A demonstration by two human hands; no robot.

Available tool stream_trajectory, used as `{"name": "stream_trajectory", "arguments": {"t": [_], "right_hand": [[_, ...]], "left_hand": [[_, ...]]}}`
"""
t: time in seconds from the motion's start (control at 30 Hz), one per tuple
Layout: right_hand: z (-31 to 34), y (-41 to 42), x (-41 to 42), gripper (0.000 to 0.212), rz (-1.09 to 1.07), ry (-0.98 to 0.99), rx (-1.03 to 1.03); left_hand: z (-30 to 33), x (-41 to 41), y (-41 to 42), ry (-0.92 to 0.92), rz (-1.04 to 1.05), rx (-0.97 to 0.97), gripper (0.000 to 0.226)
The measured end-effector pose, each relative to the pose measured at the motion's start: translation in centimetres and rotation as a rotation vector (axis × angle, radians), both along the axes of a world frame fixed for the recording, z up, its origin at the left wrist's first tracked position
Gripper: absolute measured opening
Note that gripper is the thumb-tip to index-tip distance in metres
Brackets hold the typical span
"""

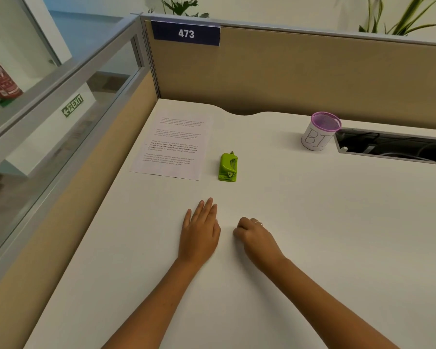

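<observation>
A printed sheet of paper lies flat on the white desk at the far left. Just right of it sits a small green hole punch. My left hand rests palm down on the desk with straight fingers, a little nearer than the punch. Beside it my right hand rests on the desk with its fingers curled under and a ring on one finger; nothing is held in it. Both hands are apart from the paper and the punch.
A purple mesh cup wrapped in white paper marked "BI" stands at the back right. Next to it a cable slot opens in the desk. Tan partition walls close off the back and left, with a "473" sign.
</observation>
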State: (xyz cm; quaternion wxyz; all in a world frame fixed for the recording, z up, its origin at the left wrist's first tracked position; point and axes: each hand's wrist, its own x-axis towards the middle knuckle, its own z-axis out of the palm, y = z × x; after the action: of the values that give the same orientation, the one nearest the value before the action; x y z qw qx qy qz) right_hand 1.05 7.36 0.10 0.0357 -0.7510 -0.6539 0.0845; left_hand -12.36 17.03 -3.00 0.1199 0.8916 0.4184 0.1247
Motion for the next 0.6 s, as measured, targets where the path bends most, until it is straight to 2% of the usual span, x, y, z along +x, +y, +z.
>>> {"name": "stream_trajectory", "arguments": {"t": [0.1,0.43,0.6], "right_hand": [[0.4,1.2,1.0,0.027,-0.056,-0.005,0.012],[1.7,1.6,8.2,0.018,-0.352,0.093,0.056],[1.3,-1.0,12.9,0.013,-0.546,0.229,0.221]], "left_hand": [[0.0,-0.1,0.0,0.012,-0.001,-0.005,0.046],[-0.1,0.6,-0.3,0.047,-0.015,-0.025,0.049],[0.1,2.4,-1.5,0.058,-0.034,-0.037,0.051]]}}
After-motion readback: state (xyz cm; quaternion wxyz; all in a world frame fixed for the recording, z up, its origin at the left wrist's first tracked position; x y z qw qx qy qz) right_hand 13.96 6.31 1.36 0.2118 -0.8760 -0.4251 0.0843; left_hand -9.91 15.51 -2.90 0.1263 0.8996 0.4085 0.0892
